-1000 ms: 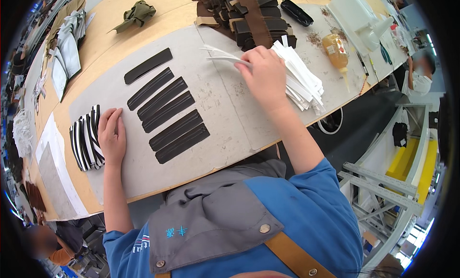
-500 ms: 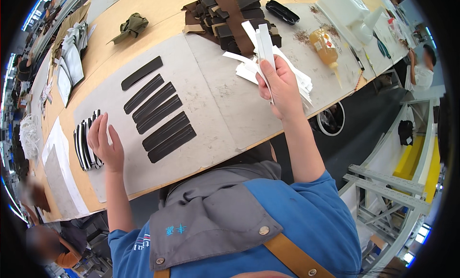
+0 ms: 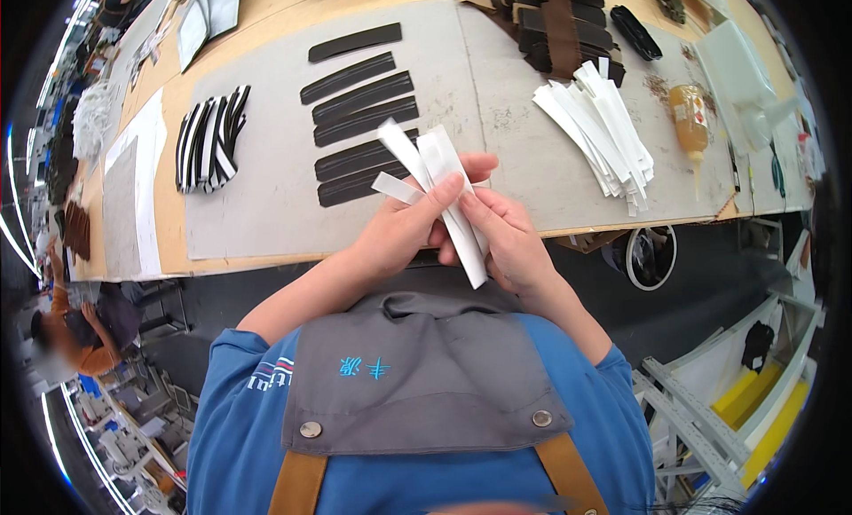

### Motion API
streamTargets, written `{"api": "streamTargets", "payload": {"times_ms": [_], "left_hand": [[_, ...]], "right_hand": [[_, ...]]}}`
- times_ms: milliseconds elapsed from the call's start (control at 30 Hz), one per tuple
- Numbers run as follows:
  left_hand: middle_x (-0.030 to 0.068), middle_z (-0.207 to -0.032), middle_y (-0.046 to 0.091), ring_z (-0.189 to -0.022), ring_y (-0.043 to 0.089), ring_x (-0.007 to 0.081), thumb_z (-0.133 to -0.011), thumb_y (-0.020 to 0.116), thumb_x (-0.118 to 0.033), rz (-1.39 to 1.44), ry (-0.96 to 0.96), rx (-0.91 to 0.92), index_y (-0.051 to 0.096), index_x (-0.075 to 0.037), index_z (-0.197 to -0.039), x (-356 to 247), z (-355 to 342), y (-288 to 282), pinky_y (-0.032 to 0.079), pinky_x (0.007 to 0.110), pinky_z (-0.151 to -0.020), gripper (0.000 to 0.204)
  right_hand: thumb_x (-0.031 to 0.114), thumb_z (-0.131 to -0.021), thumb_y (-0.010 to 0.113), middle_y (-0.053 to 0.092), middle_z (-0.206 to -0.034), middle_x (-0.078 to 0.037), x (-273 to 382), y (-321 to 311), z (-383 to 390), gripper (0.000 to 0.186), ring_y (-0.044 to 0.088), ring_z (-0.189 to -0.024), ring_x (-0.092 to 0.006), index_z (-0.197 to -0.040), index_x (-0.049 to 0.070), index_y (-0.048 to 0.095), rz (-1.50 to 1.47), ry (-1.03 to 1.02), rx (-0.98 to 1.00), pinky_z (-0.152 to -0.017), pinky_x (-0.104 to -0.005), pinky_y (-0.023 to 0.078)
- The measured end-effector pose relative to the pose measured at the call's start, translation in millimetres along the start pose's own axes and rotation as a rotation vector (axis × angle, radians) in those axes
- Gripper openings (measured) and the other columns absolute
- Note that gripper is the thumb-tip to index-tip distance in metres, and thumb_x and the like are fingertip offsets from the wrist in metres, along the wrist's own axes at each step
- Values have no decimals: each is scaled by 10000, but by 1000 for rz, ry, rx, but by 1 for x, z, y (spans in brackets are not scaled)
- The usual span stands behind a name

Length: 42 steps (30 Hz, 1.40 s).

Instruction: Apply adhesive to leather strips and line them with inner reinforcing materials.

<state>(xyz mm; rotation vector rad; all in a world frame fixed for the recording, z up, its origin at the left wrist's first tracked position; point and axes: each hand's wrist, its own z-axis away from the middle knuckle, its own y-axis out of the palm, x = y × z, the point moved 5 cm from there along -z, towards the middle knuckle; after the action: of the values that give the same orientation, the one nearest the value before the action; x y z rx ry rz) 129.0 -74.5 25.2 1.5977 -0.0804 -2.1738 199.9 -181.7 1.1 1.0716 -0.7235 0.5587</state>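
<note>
Left hand (image 3: 410,222) and right hand (image 3: 513,242) sharing the held strips (image 3: 466,244)!

Right at the table's near edge, in front of the grey apron (image 3: 426,382), both hands are working close together. The left thumb is pressing down on the white strips, its fingers spreading out behind them; the right thumb is pinching from the other side, its remaining fingers curling underneath. So both sets are clamping the strips, which are fanning out at the top, one short end poking out to the left.

Beyond them, six black strips (image 3: 362,111) are lying in a column on the grey sheet (image 3: 266,231), the lowest pair partly hiding behind the fan. Over on the left, a black-and-white striped bundle (image 3: 210,142) is resting; on the right, a loose white pile (image 3: 596,142) is spreading, an amber bottle (image 3: 690,125) lying just beyond it.
</note>
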Motion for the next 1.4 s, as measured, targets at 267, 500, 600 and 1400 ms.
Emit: {"api": "streamTargets", "payload": {"times_ms": [267, 500, 600, 1400], "left_hand": [[82, -1099, 644, -1173, 627, 190, -1125, 399, -408, 116, 179, -198, 569, -27, -1334, 16, 33, -28, 522, 390, -1008, 467], [-45, -687, 449, -521, 256, 23, -1111, 471, -426, 126, -52, -348, 616, -27, -1138, 23, 70, -55, 245, 208, -482, 425], [-24, -693, 532, -518, 296, 19, -1063, 585, -434, 187, -101, -323, 650, -29, -1076, 22, 76, -59, 256, 205, -480, 410], [-23, -860, 650, -692, 615, 164, -728, 786, -114, -1356, 583, -626, 715, -147, -995, 12, 125, -125, 484, 307, -567, 278]], "right_hand": [[182, -1094, 500, 719, -983, -71, 8, 1, 5, 312, 667, -802, -137, -1291, -11, 646, 601, -358, -89, -750, -281, 529], [76, -985, 635, 649, -855, -70, 15, 15, 6, 292, 645, -713, -236, -1274, 95, 675, 1225, -615, -110, -636, -361, 509], [42, -937, 670, 584, -803, -89, 20, 28, 3, 357, 574, -694, -256, -1285, 120, 693, 1491, -645, -94, -619, -348, 476], [149, -962, 699, 688, -835, -114, 17, 70, -65, 133, 670, -732, -246, -973, 20, 671, 1267, -217, -47, -668, -332, 519]]}}
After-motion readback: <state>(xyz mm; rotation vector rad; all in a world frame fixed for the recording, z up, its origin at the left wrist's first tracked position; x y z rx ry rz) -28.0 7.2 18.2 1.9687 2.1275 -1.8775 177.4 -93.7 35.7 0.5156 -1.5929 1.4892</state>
